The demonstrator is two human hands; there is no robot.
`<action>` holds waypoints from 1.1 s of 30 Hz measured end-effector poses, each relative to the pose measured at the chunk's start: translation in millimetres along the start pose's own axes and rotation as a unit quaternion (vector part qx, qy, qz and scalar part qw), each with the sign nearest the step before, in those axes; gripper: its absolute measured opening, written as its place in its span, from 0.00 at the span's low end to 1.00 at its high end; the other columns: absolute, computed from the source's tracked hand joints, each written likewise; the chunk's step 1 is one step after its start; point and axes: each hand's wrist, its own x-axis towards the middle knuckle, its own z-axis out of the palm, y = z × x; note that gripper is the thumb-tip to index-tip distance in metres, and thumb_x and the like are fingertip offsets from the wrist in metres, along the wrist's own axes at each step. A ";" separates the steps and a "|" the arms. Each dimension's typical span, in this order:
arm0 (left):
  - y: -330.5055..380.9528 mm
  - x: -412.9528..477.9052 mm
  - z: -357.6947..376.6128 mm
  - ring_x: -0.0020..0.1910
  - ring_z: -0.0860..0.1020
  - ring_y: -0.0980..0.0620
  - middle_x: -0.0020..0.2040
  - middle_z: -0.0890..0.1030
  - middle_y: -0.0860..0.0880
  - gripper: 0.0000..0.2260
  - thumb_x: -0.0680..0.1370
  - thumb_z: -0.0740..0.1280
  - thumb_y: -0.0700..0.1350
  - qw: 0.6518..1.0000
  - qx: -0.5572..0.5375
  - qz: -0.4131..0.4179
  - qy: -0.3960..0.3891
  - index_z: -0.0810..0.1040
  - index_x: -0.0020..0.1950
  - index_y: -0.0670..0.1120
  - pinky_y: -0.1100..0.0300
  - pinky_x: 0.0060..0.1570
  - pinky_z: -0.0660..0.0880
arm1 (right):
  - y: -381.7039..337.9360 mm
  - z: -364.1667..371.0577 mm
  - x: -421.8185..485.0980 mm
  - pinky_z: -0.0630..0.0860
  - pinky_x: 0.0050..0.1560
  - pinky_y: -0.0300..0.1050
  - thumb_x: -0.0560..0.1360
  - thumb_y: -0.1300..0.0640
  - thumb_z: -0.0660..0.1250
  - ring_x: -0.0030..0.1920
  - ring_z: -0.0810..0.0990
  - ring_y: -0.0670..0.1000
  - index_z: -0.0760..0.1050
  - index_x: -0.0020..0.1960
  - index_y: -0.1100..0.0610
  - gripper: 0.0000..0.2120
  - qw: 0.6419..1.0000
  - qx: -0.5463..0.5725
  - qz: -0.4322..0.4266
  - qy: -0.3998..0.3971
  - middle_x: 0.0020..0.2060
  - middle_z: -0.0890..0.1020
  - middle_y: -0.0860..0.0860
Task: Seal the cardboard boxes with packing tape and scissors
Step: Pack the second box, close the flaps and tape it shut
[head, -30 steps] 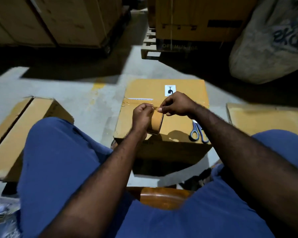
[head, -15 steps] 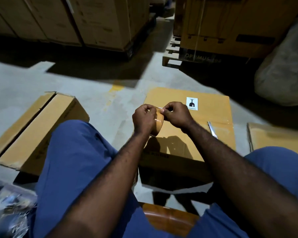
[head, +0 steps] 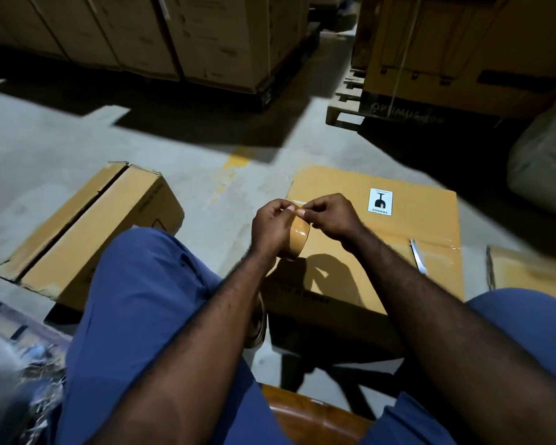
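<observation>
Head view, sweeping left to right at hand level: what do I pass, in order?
cardboard box on the floor → left hand → tape roll → right hand → fragile label → scissors, only a blade showing → more cardboard at the right edge.

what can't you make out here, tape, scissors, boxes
Head view only.
- Scissors: only blades show; the right arm hides the handles.
- Tape: left hand and right hand cover much of it; a loose end is too small to tell.
- Right box: cut off by the knee and frame edge.
- Bottom-left clutter: blurred.
</observation>
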 end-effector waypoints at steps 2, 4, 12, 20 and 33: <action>0.3 -1.1 -0.8 0.44 0.79 0.51 0.46 0.82 0.51 0.07 0.82 0.67 0.48 1.000 0.008 0.015 0.002 0.82 0.55 0.46 0.67 0.34 0.73 | -3.4 5.5 1.2 0.78 0.45 0.45 0.76 0.54 0.75 0.41 0.83 0.45 0.88 0.46 0.54 0.05 0.998 -0.036 -0.027 0.041 0.38 0.87 0.47; -1.3 -4.0 -1.3 0.46 0.83 0.50 0.47 0.84 0.51 0.15 0.81 0.68 0.53 0.999 0.033 0.033 -0.012 0.78 0.66 0.49 0.60 0.41 0.77 | -7.1 11.8 2.9 0.79 0.44 0.45 0.76 0.54 0.74 0.42 0.84 0.47 0.88 0.46 0.54 0.05 0.994 -0.055 -0.044 0.082 0.39 0.87 0.48; -17.2 -7.5 -4.6 0.42 0.83 0.49 0.45 0.84 0.48 0.24 0.75 0.68 0.64 0.984 0.162 0.066 0.030 0.76 0.66 0.54 0.50 0.42 0.83 | 6.5 18.2 17.0 0.82 0.45 0.50 0.76 0.54 0.73 0.41 0.84 0.50 0.88 0.46 0.56 0.07 0.986 -0.101 -0.050 0.125 0.39 0.87 0.51; -5.4 29.0 -19.1 0.57 0.80 0.43 0.59 0.82 0.45 0.22 0.77 0.68 0.61 0.966 0.254 -0.015 0.047 0.77 0.66 0.51 0.56 0.50 0.76 | -0.5 31.5 63.2 0.78 0.38 0.41 0.78 0.56 0.72 0.30 0.83 0.47 0.86 0.42 0.57 0.08 0.987 -0.125 -0.047 0.087 0.26 0.80 0.45; 22.0 160.6 24.4 0.60 0.80 0.43 0.63 0.82 0.47 0.16 0.81 0.63 0.53 0.947 0.319 0.037 0.026 0.81 0.66 0.52 0.54 0.54 0.76 | 13.5 0.4 239.3 0.80 0.41 0.43 0.78 0.54 0.74 0.35 0.83 0.47 0.86 0.54 0.59 0.10 0.979 -0.196 0.016 0.056 0.37 0.86 0.52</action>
